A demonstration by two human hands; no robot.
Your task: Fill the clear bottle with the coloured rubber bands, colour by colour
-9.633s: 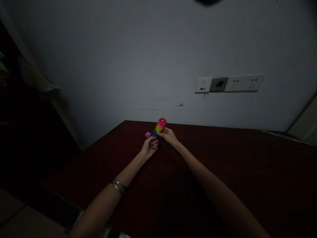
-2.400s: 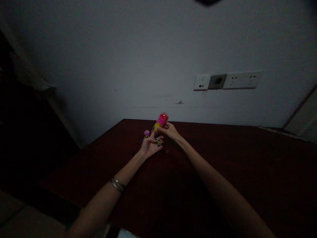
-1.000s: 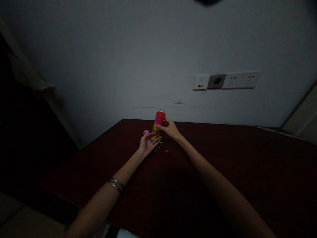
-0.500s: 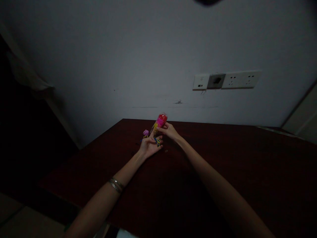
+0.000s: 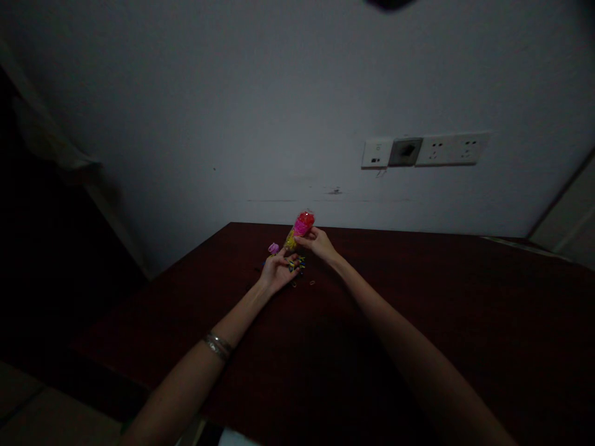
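My right hand (image 5: 320, 243) is closed around a clear plastic tube-shaped bag (image 5: 304, 224) of small rubber bands, sorted red, pink and yellow along its length. The bag tilts, its red end up and its yellow end down toward my left hand (image 5: 277, 271). That hand lies palm up, fingers loosely curled, holding loose blue and yellow rubber bands (image 5: 297, 264); an index or thumb tip is close to the bag's lower end. Just left of it sits a bunch of lilac rubber bands (image 5: 273, 248). Dim light hides the finer detail.
A dark red-brown table (image 5: 395, 297) stands against a grey wall (image 5: 186, 111). Two stray rubber bands lie near my left hand, one a pale band (image 5: 312, 283). Wall sockets (image 5: 446, 150) are at the right. The table's left edge drops toward a tiled floor (image 5: 41, 409).
My left hand has shifted slightly left and down from the bag, its fingers more curled. Another loose band now shows on the table below its fingers. The right hand and bag barely moved.
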